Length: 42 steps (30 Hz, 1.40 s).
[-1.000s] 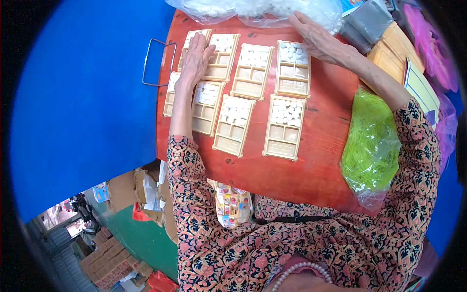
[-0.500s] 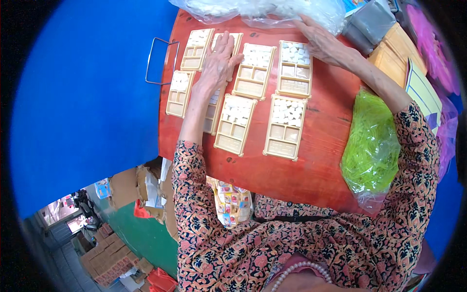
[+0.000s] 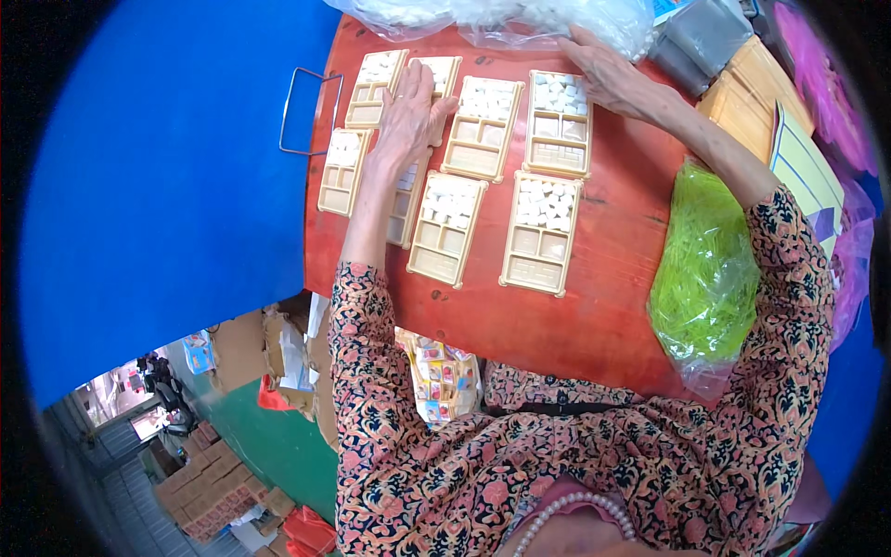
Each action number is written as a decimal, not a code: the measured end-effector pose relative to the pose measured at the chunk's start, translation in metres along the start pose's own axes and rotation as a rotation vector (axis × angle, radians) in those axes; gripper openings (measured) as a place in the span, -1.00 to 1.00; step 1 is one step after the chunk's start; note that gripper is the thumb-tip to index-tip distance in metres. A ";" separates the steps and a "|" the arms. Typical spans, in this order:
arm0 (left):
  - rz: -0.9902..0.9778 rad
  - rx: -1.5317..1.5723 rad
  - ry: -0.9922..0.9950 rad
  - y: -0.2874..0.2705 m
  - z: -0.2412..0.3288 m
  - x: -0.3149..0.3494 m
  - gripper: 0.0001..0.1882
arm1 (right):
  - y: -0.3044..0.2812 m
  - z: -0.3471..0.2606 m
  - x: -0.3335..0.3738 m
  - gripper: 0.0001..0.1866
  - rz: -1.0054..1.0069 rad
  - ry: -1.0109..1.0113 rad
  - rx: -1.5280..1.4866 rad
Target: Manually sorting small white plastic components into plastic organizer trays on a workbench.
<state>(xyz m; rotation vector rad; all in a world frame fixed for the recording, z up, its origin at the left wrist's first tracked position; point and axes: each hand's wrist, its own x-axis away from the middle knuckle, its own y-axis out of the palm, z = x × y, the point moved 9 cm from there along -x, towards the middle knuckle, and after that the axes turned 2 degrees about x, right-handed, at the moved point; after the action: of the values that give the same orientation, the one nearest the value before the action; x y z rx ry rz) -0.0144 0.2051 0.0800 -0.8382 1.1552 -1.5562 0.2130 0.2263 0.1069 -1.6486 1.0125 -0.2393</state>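
Several cream plastic trays are laid out in two rows on the red table [image 3: 613, 232]. Small white chunky pieces [image 3: 545, 202] fill each tray's far section, while the nearer compartments look bare. My left hand [image 3: 411, 116] rests flat, fingers together and stretched out, over a back-row tray [image 3: 442, 67], hiding much of it. Its forearm partly covers a front-row tray [image 3: 405, 204]. At the far right, my right hand [image 3: 608, 76] has its fingers extended beside another tray [image 3: 559, 139], close to a clear plastic bag [image 3: 557, 23] of white pieces.
A clear bag of bright green shredded strips [image 3: 703, 269] lies by my right forearm. Beyond it are a grey container [image 3: 701, 42], yellow-orange packaging [image 3: 756, 88] and pink plastic [image 3: 821, 79]. A wire handle [image 3: 285, 111] juts past the table's left edge.
The view has shifted slightly, so the trays sit a little higher in it. Both hands stay at nearly the same places, and the trays keep their arrangement.
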 end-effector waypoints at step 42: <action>0.079 0.046 -0.026 -0.001 -0.004 0.019 -0.24 | 0.019 0.009 0.002 -0.74 -0.167 0.027 -0.057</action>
<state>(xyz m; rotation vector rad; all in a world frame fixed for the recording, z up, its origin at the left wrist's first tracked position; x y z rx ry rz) -0.0235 0.1881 0.0791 -0.7715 1.1168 -1.4976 0.2109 0.2314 0.0867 -1.7890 0.9091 -0.3472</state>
